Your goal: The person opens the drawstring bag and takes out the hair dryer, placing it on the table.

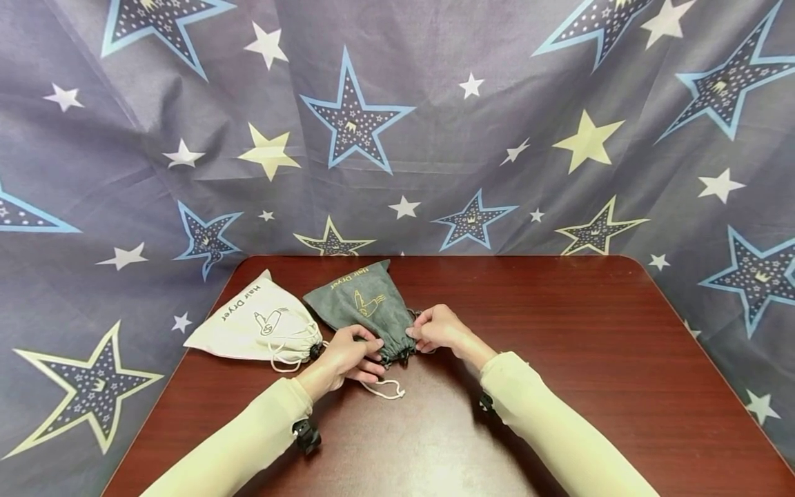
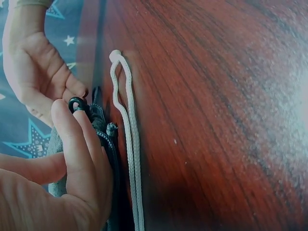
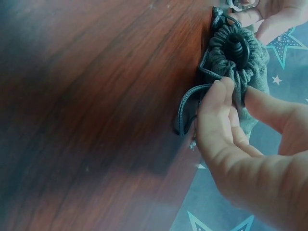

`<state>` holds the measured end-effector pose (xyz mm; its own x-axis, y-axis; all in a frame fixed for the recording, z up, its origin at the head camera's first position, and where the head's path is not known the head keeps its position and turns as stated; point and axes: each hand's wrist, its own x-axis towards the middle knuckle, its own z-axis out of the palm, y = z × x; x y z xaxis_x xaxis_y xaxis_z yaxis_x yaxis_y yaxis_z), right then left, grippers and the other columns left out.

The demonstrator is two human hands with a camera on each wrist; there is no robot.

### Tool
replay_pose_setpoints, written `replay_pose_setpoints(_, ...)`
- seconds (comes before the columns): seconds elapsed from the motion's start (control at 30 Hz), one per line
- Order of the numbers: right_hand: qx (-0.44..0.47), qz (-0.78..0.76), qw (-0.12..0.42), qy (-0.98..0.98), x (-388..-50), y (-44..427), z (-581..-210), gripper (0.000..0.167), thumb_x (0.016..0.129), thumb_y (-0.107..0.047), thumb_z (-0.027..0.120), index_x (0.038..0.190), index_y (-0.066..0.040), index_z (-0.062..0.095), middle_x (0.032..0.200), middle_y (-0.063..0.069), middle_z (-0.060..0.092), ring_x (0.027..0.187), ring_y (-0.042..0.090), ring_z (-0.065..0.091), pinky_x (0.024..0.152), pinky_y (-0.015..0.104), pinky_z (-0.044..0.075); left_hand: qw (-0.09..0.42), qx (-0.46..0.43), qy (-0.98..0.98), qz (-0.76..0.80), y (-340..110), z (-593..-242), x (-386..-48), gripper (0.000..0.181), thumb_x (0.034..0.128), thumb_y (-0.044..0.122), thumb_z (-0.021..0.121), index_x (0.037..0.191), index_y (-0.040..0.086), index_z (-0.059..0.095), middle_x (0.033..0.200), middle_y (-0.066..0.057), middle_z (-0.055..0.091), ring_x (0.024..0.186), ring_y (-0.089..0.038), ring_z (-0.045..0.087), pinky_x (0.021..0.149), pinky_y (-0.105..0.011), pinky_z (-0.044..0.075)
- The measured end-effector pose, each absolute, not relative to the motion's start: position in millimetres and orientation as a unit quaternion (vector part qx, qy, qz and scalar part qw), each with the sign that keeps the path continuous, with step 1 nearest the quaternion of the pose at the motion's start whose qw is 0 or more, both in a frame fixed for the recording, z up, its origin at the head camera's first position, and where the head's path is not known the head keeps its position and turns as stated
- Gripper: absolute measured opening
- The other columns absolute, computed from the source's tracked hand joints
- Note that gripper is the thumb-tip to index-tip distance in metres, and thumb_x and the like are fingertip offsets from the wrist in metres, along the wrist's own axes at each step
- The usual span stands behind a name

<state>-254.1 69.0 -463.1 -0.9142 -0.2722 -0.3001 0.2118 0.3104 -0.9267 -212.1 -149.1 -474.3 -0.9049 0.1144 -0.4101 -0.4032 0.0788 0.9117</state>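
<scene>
A dark grey drawstring bag (image 1: 348, 298), marked "Hair Dryer" in yellow with a dryer drawing, lies on the table with its mouth towards me. My left hand (image 1: 349, 355) pinches the left side of that mouth between thumb and fingers. On the other side, my right hand (image 1: 439, 329) grips the gathered cloth by the mouth. From the puckered opening pokes a black ribbed piece (image 3: 237, 49) with a ring-shaped end. A dark cord (image 3: 185, 103) loops out beside the right fingers. What fills the bag is hidden.
A cream drawstring bag (image 1: 239, 328), also marked "Hair Dryer", lies to the left with a black cord stopper (image 1: 315, 350) at its neck. Its white cord (image 1: 391, 395) runs under the left hand onto the reddish-brown table (image 1: 559, 359). Behind hangs a star-patterned cloth (image 1: 435, 152).
</scene>
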Motion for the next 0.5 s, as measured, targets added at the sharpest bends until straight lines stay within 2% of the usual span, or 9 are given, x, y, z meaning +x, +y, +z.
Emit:
replay_pose_setpoints(0.27, -0.020, -0.584, 0.205, 0.785, -254.1, 66.6, -464.0, 0.012, 0.093, -0.001, 0.076, 0.087, 0.002, 0.066, 0.075, 0.016, 0.068, 0.061, 0.019, 0.067, 0.069, 0.041, 0.063, 0.190, -0.099, 0.719, 0.661, -147.7, -474.2, -213.2, 0.018, 0.1011, 0.005, 0.069, 0.111, -0.004, 0.057, 0.090, -0.023, 0.068, 0.062, -0.025, 0.074, 0.053, -0.035, 0.060)
replay_pose_setpoints(0.5, -0.023, -0.583, 0.201, 0.787, -254.9, 65.5, -465.1, 0.017, 0.093, 0.002, 0.076, 0.084, 0.000, 0.061, 0.071, 0.011, 0.065, 0.058, 0.018, 0.066, 0.066, 0.039, 0.063, 0.187, -0.104, 0.718, 0.662, -146.7, -475.6, -215.1, 0.017, 0.0995, 0.003, 0.069, 0.109, -0.006, 0.058, 0.088, -0.021, 0.067, 0.063, -0.026, 0.074, 0.054, -0.035, 0.061)
